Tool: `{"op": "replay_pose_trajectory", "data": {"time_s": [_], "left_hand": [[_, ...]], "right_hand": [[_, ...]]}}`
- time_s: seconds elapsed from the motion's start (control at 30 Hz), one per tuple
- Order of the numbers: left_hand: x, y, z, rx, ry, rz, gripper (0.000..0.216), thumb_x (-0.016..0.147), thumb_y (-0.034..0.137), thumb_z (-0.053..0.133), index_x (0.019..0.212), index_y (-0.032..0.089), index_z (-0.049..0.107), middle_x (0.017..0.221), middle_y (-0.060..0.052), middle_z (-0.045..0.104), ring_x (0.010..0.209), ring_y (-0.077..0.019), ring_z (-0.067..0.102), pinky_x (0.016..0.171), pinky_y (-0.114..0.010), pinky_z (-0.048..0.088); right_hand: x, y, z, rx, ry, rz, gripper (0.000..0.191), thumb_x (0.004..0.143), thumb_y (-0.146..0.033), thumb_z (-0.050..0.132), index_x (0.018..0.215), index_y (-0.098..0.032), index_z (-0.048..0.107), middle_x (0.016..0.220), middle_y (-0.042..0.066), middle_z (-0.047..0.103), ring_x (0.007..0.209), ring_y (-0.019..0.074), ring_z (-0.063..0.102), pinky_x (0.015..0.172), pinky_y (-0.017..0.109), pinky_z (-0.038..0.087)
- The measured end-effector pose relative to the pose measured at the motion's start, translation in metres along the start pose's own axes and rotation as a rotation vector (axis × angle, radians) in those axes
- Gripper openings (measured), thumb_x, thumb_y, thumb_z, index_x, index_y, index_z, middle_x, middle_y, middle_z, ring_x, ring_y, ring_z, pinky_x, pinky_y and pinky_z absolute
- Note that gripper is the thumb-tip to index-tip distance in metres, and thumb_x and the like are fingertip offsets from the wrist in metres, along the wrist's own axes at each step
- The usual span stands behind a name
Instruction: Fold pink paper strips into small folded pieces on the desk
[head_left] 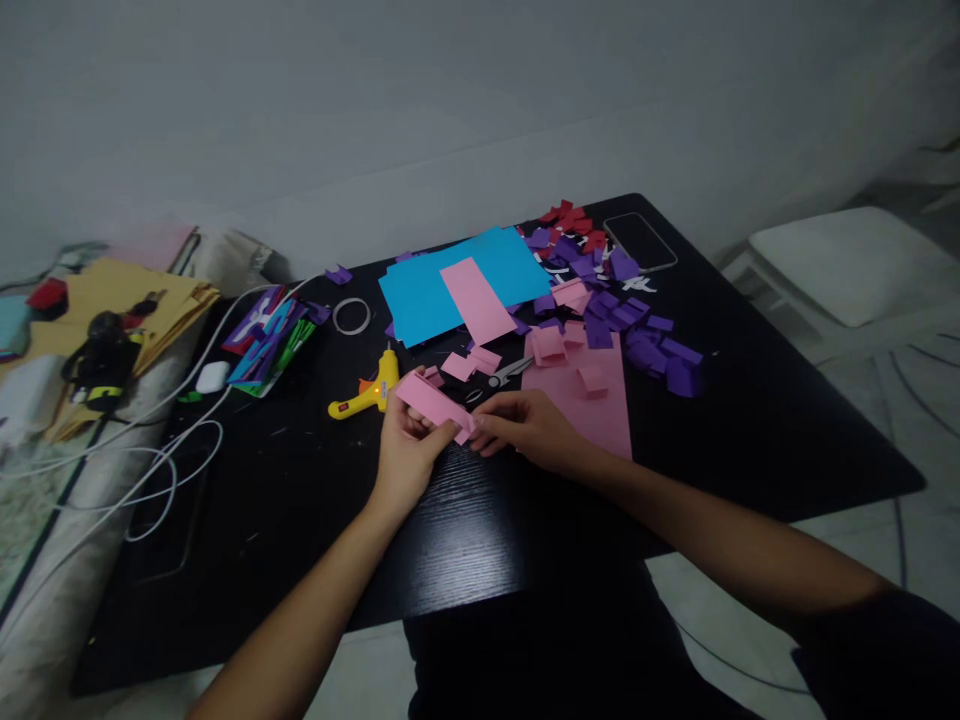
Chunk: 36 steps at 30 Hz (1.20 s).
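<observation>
A narrow pink paper strip [431, 402] is held in the air over the near part of the black table. My left hand [409, 440] grips it from below, thumb on top near its right end. The fingers of my right hand [525, 425] pinch the strip's right end. Just beyond my hands lie scissors [511, 374], partly hidden, among small folded pink pieces [459, 366]. A yellow glue gun [367, 390] rests left of my left hand. Right of the scissors, a pink sheet [611, 420] lies partly under my right forearm.
Blue sheets [420, 300] lie at the back under a pink rectangle [480, 300]. Purple pieces [645, 340], red pieces [570, 218] and a phone [640, 241] are at back right. A tape roll [351, 316], colored paper bundle [270, 345] and white cables [169, 460] are left.
</observation>
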<state>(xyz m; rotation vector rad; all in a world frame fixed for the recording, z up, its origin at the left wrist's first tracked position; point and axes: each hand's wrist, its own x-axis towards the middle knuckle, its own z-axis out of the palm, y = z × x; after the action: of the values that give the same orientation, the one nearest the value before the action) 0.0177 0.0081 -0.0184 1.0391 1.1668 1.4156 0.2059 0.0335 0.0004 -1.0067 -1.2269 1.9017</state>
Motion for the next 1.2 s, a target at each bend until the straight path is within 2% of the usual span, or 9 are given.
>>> {"op": "replay_pose_trajectory", "data": {"time_s": [0.1, 0.2, 0.3, 0.37, 0.43, 0.53, 0.63, 0.73, 1.2], "left_hand": [[0.000, -0.002, 0.002, 0.009, -0.009, 0.013, 0.064, 0.069, 0.019, 0.089, 0.125, 0.027, 0.060, 0.101, -0.001, 0.072, 0.075, -0.0120, 0.067, 0.068, -0.023, 0.058], [0.000, -0.004, 0.002, 0.023, -0.008, 0.049, 0.069, 0.070, 0.019, 0.088, 0.129, 0.028, 0.054, 0.099, 0.000, 0.071, 0.075, -0.0121, 0.068, 0.068, -0.023, 0.059], [-0.001, -0.005, 0.002, 0.108, 0.043, 0.135, 0.080, 0.070, 0.017, 0.088, 0.136, 0.030, 0.044, 0.099, 0.002, 0.067, 0.068, -0.0092, 0.068, 0.066, -0.021, 0.058], [-0.002, -0.003, 0.002, 0.198, 0.082, 0.195, 0.079, 0.070, 0.016, 0.089, 0.133, 0.031, 0.042, 0.107, 0.001, 0.066, 0.068, -0.0089, 0.069, 0.065, -0.022, 0.058], [-0.005, -0.002, 0.001, 0.266, 0.072, 0.229, 0.062, 0.074, 0.018, 0.088, 0.120, 0.028, 0.048, 0.107, 0.001, 0.064, 0.072, -0.0105, 0.071, 0.065, -0.022, 0.058], [-0.008, 0.002, 0.000, 0.383, -0.027, 0.262, 0.023, 0.086, 0.021, 0.078, 0.099, 0.022, 0.059, 0.095, 0.001, 0.063, 0.078, -0.0112, 0.067, 0.067, -0.021, 0.056], [-0.010, 0.005, 0.000, 0.507, -0.130, 0.301, 0.003, 0.093, 0.021, 0.069, 0.096, 0.021, 0.068, 0.095, -0.001, 0.062, 0.075, -0.0104, 0.062, 0.064, -0.020, 0.053], [-0.010, 0.007, 0.001, 0.542, -0.148, 0.308, 0.006, 0.093, 0.023, 0.070, 0.098, 0.021, 0.069, 0.097, -0.001, 0.060, 0.071, -0.0098, 0.059, 0.060, -0.021, 0.052], [-0.011, 0.010, 0.003, 0.662, -0.164, 0.387, 0.008, 0.095, 0.022, 0.068, 0.088, 0.020, 0.064, 0.087, 0.001, 0.059, 0.073, -0.0127, 0.058, 0.064, -0.024, 0.047]], "right_hand": [[0.000, 0.001, 0.001, -0.016, 0.013, -0.017, 0.020, 0.079, -0.033, 0.080, 0.083, -0.014, 0.076, 0.072, 0.004, 0.075, 0.068, 0.0149, 0.073, 0.064, 0.026, 0.062], [0.000, 0.002, 0.002, -0.026, 0.038, -0.037, 0.017, 0.080, -0.031, 0.078, 0.081, -0.015, 0.075, 0.071, 0.003, 0.075, 0.067, 0.0143, 0.073, 0.064, 0.026, 0.061], [0.000, 0.000, 0.001, -0.022, 0.056, -0.018, 0.016, 0.081, -0.029, 0.076, 0.083, -0.014, 0.077, 0.074, 0.004, 0.076, 0.068, 0.0142, 0.074, 0.065, 0.025, 0.062], [0.001, -0.001, 0.001, -0.006, 0.060, 0.017, 0.016, 0.082, -0.029, 0.076, 0.083, -0.014, 0.077, 0.075, 0.005, 0.077, 0.069, 0.0144, 0.075, 0.067, 0.025, 0.063], [0.001, -0.001, 0.002, 0.024, 0.061, 0.046, 0.015, 0.082, -0.029, 0.077, 0.083, -0.014, 0.078, 0.074, 0.005, 0.077, 0.069, 0.0144, 0.075, 0.069, 0.026, 0.064], [0.002, 0.000, 0.003, 0.076, 0.065, 0.057, 0.015, 0.079, -0.028, 0.081, 0.081, -0.014, 0.077, 0.074, 0.004, 0.077, 0.070, 0.0142, 0.076, 0.070, 0.025, 0.064], [0.002, 0.003, 0.003, 0.102, 0.073, 0.052, 0.016, 0.077, -0.028, 0.083, 0.082, -0.014, 0.077, 0.075, 0.003, 0.076, 0.071, 0.0144, 0.076, 0.070, 0.025, 0.065], [0.003, 0.005, 0.003, 0.121, 0.082, 0.046, 0.018, 0.076, -0.028, 0.085, 0.084, -0.015, 0.075, 0.074, 0.003, 0.076, 0.070, 0.0146, 0.076, 0.068, 0.025, 0.065], [0.003, 0.006, 0.003, 0.111, 0.076, 0.070, 0.020, 0.078, -0.031, 0.086, 0.084, -0.014, 0.077, 0.076, 0.004, 0.077, 0.072, 0.0141, 0.076, 0.073, 0.026, 0.066]]}}
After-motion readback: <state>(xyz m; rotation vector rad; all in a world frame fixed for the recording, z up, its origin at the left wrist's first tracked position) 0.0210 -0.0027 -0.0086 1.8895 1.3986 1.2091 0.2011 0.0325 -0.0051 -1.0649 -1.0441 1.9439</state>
